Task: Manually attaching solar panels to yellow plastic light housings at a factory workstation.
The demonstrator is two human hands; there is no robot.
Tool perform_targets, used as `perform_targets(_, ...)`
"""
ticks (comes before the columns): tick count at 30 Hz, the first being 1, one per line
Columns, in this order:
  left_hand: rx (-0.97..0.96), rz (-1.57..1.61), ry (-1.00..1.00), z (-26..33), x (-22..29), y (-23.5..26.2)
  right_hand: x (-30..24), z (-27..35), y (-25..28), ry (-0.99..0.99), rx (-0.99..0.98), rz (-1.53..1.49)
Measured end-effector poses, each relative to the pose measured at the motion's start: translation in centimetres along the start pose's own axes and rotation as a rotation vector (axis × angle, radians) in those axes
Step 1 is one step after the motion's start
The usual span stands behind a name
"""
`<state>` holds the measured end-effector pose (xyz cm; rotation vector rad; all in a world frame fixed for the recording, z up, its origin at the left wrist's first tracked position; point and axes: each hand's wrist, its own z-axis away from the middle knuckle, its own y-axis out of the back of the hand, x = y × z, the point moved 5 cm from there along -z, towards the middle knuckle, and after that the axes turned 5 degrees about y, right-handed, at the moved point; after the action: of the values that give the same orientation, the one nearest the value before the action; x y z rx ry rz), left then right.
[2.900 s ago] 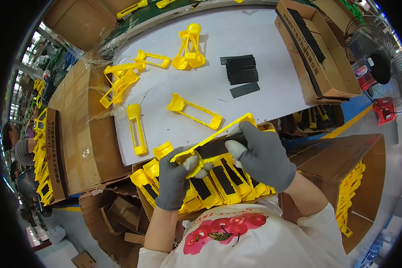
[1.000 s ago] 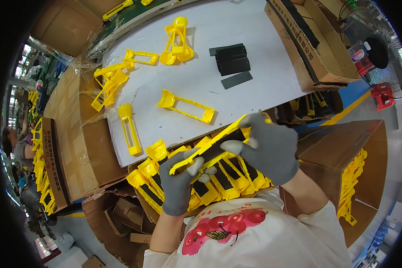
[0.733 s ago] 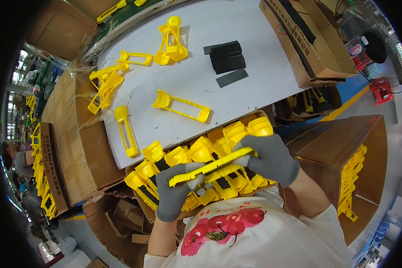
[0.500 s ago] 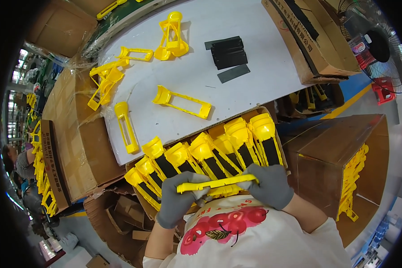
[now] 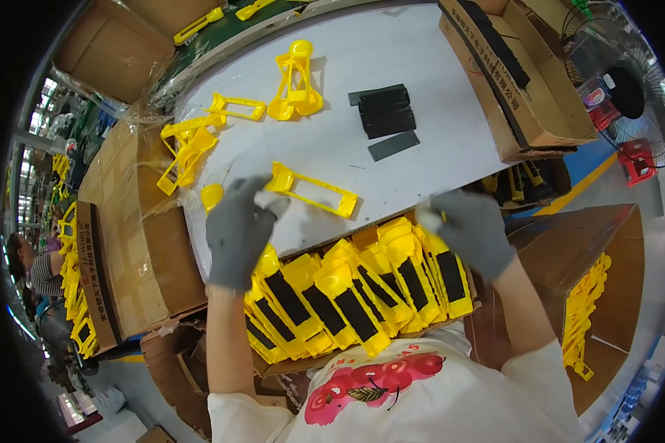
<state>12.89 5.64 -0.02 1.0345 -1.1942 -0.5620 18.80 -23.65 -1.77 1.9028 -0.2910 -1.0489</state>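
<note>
My left hand [image 5: 238, 232], in a grey glove with pale fingertips, is over the white tabletop, its fingers apart and nothing seen in them. Its fingertips are close to the cupped end of a yellow plastic frame [image 5: 314, 193]. Under this hand a second yellow piece [image 5: 212, 196] is mostly hidden. My right hand [image 5: 474, 227], gloved alike, hangs above the right end of the open carton; its fingers are smeared by motion. Below both hands, the carton holds a row of yellow plastic holders [image 5: 355, 303] with black strips on them.
Black strips [image 5: 386, 114] lie stacked on the white table [image 5: 428, 81]. More yellow frames [image 5: 297, 85] are at its far left. An open box [image 5: 521, 81] stands far right, beside a fan [image 5: 628, 85]. Another carton [image 5: 554, 236] of yellow parts is at my right.
Both hands have let go of the yellow holder and moved apart, up and outward. That holder now appears to lie among the others in the carton. The view has shifted slightly.
</note>
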Motion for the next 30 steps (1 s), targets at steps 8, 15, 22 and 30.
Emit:
perform_targets(8, -0.139, -0.182, 0.008, -7.1, -5.5, -6.4, 5.3, -11.4, -5.2, 0.282, -0.194, 0.246)
perform_targets(15, -0.359, 0.722, 0.267, -4.3, -5.3, -4.7, 5.2, -13.2, -7.1, 0.134, -0.556, 0.261)
perform_targets(22, -0.271, 1.121, 0.341, 3.3, -2.4, -1.8, -0.4, -7.9, 1.9, -0.083, 0.154, -0.432)
perform_targets(30, -0.306, 1.374, 0.32, 8.9, 1.9, -3.2, -5.4, -0.9, 0.6, -0.376, -0.148, -0.868)
